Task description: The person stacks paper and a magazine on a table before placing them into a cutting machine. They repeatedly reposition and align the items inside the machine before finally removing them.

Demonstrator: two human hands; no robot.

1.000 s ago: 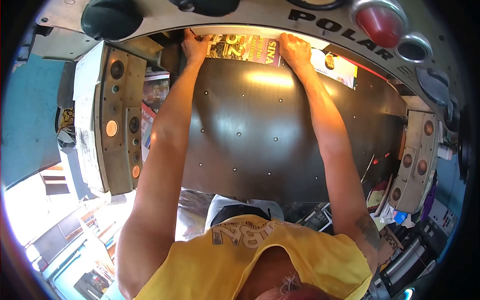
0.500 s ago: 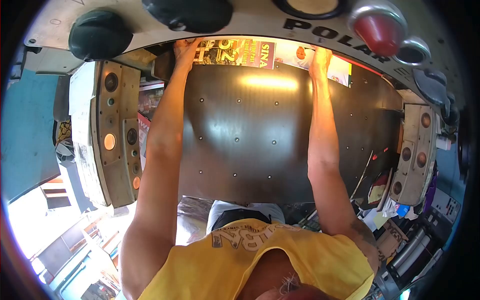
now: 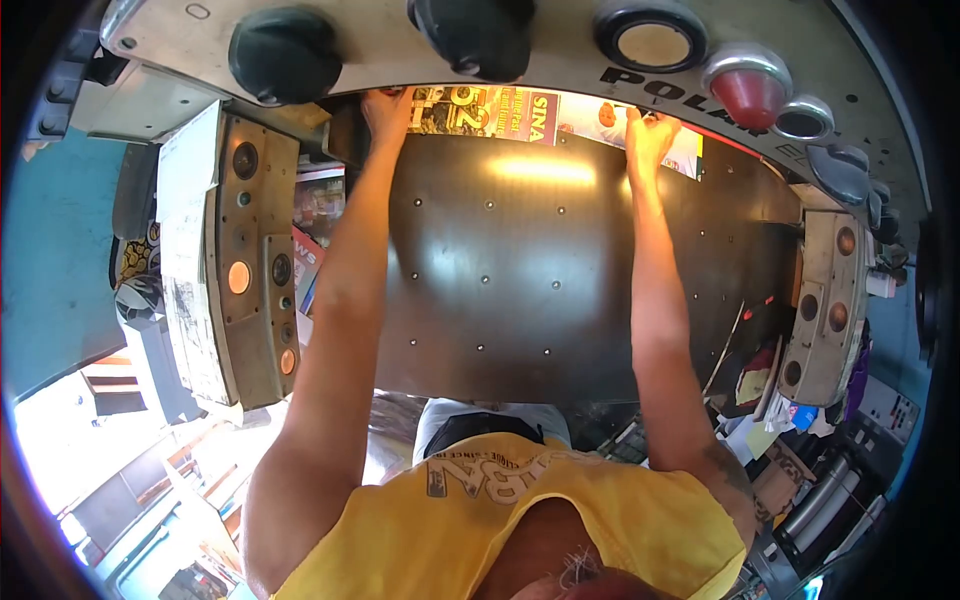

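Note:
A printed sheet (image 3: 480, 112) with yellow and red lettering and a white right part lies at the far edge of the dark metal table (image 3: 480, 310), partly hidden under the machine's front panel. My left hand (image 3: 385, 112) is at the sheet's left end, its fingers mostly hidden beneath the panel edge. Near the sheet's right part is my right hand (image 3: 650, 135), its fingers curled together over the white area; whether they pinch the paper is too small to make out.
Overhead runs the machine panel (image 3: 560, 50) with dark knobs and a red button (image 3: 747, 88). Control boxes stand at the left (image 3: 250, 260) and right (image 3: 828, 300) of the table. A thin stick (image 3: 724, 350) lies at the table's right side.
The camera view has shifted slightly. My right hand's fingers, earlier stretched toward the panel edge, are now drawn back and curled. My left hand stays at the sheet's left end.

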